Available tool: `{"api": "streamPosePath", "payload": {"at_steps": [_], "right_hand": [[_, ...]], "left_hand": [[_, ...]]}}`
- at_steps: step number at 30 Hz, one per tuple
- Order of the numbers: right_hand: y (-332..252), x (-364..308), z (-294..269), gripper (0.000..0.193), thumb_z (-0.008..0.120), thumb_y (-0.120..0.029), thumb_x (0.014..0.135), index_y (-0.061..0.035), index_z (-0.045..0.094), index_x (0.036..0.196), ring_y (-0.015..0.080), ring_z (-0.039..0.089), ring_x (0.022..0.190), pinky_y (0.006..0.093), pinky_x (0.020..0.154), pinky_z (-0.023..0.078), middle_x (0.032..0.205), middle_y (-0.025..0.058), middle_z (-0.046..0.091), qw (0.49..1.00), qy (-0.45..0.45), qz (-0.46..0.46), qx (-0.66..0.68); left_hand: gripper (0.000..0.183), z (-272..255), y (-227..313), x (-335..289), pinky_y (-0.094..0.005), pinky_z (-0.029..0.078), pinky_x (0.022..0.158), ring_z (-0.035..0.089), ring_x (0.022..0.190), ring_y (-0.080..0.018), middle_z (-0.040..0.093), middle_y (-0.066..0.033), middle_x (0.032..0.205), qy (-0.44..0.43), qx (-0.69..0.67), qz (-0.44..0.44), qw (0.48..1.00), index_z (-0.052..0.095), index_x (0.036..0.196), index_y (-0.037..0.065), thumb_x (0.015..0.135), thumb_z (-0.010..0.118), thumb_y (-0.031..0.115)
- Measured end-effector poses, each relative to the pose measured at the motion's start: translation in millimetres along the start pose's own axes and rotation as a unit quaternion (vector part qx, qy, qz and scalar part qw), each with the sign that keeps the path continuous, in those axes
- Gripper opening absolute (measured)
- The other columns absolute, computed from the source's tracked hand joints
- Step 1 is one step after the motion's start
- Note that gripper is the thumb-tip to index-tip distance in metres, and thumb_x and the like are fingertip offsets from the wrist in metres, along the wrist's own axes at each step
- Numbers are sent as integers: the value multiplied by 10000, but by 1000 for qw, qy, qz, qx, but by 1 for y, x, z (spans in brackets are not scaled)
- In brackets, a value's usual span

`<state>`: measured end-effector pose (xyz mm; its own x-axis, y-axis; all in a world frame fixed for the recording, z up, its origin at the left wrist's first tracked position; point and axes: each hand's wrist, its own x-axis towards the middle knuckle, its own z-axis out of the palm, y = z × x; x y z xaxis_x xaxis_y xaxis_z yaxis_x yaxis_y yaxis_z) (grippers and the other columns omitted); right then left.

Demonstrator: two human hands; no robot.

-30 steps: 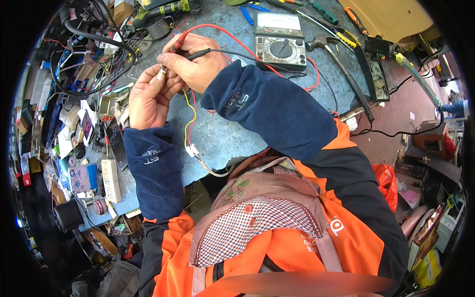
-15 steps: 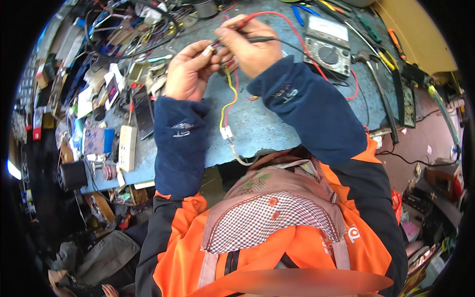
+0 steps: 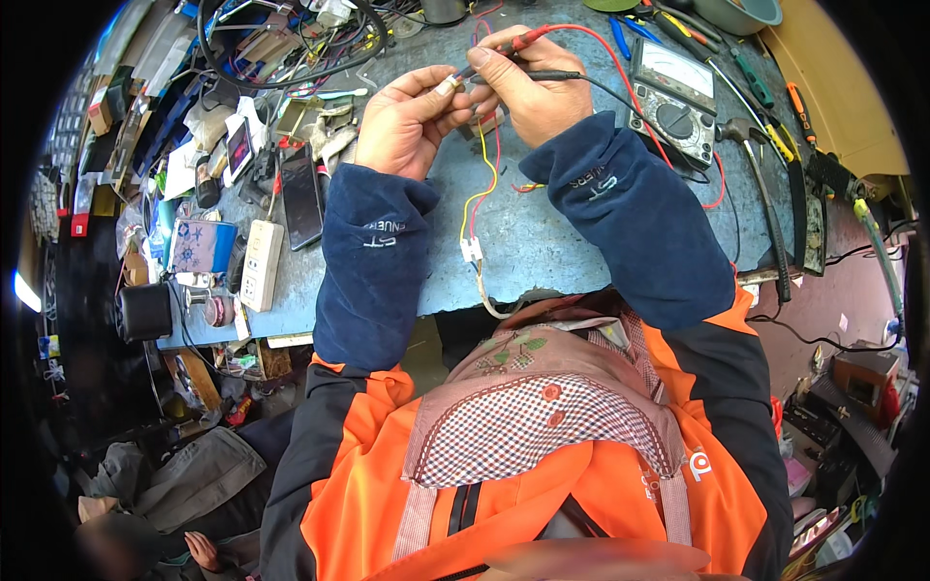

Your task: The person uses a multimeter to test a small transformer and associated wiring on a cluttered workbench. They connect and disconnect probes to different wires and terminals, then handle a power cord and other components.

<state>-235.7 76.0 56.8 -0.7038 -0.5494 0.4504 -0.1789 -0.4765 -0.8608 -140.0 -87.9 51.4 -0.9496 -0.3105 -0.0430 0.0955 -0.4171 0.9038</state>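
Observation:
Two test probes, a red one and a black one, are gripped together in my right hand, tips toward the left. The fingers of my left hand are closed in a pinch on a small pale connector, which the probe tips meet or nearly meet; the exact contact is hidden by the fingertips. Yellow and red wires run from beneath the hands down to a white plug connector near the bench edge. An analog multimeter lies to the right, joined to the probe leads.
On the blue bench are a hammer, screwdrivers and pliers at right. Tangled cables, a dark phone, a white power strip and clutter fill the left. Another person's hand shows at lower left.
The whole view has shifted, so the bench and hands appear farther right. Both hands keep their holds and stay close together, with the probes still at the connector.

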Motion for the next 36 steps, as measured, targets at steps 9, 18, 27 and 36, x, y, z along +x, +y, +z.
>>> {"api": "streamPosePath", "payload": {"at_steps": [9, 18, 27, 36], "right_hand": [[2, 1, 2, 65, 670, -87, 990, -23, 669, 978, 108, 697, 712, 258, 618, 565, 868, 66, 722, 996, 22, 41, 82], [3, 1, 0, 74, 694, -101, 964, -30, 691, 986, 96, 687, 712, 246, 580, 538, 826, 45, 713, 1000, 4, 6, -24], [-4, 2, 2, 98, 719, -81, 923, 6, 686, 893, 120, 679, 662, 279, 603, 569, 789, 68, 689, 998, 19, 56, 19], [3, 5, 1, 114, 723, -97, 918, 8, 686, 891, 130, 685, 655, 289, 598, 569, 778, 85, 693, 999, 26, 45, -1]], "left_hand": [[247, -5, -6, 9, -360, 609, 920, 711, 953, -220, 703, -125, 1049, -16, 13, 11, 1000, 624, 1247, -52, 1013, 608, 25], [276, -9, -3, 6, -340, 624, 867, 746, 963, -253, 731, -187, 1081, -24, 29, 31, 999, 614, 1257, -99, 995, 606, -11], [265, -6, -5, 3, -348, 624, 866, 744, 940, -244, 732, -178, 1056, -2, 43, 46, 998, 622, 1238, -89, 983, 623, -18], [260, -10, -3, 5, -374, 607, 921, 729, 978, -236, 727, -154, 1100, -14, 52, 39, 998, 630, 1240, -75, 987, 621, -15]]}}
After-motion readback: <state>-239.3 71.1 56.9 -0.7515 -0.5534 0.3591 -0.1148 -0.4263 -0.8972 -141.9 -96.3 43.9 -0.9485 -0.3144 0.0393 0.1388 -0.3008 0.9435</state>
